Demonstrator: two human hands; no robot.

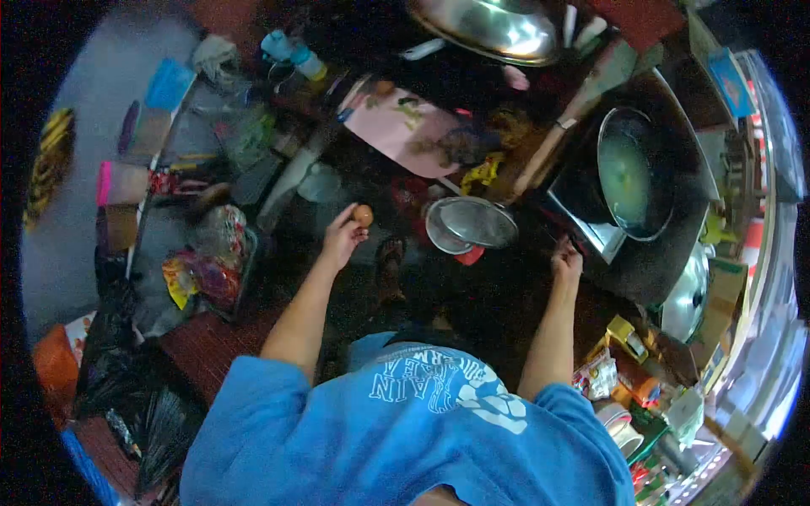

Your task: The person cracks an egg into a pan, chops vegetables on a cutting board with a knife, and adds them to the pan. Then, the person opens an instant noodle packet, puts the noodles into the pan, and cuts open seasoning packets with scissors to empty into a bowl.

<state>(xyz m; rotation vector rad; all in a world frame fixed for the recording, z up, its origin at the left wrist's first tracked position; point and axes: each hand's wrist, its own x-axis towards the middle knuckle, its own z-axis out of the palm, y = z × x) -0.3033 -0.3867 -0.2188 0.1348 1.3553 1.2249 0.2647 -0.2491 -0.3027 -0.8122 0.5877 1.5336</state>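
Note:
Between the fingertips of my left hand (342, 242) is a brown egg (363, 216), held up in front of my body. My right hand (568, 260) is at the front edge of a gas stove (595, 232), its fingers closed together against a dark part that I cannot make out. On the stove stands a wok (624, 173) with cloudy, yellowish liquid in it. A metal pot with a tilted lid (468, 225) sits between my two hands, lower down.
A pink board (413, 126) with food scraps lies ahead. At the top is a large shiny metal lid or pan (498, 29). Plastic-wrapped packets (207, 278) lie on the left, a black bag (164, 422) at lower left. Another metal lid (685, 291) leans at right.

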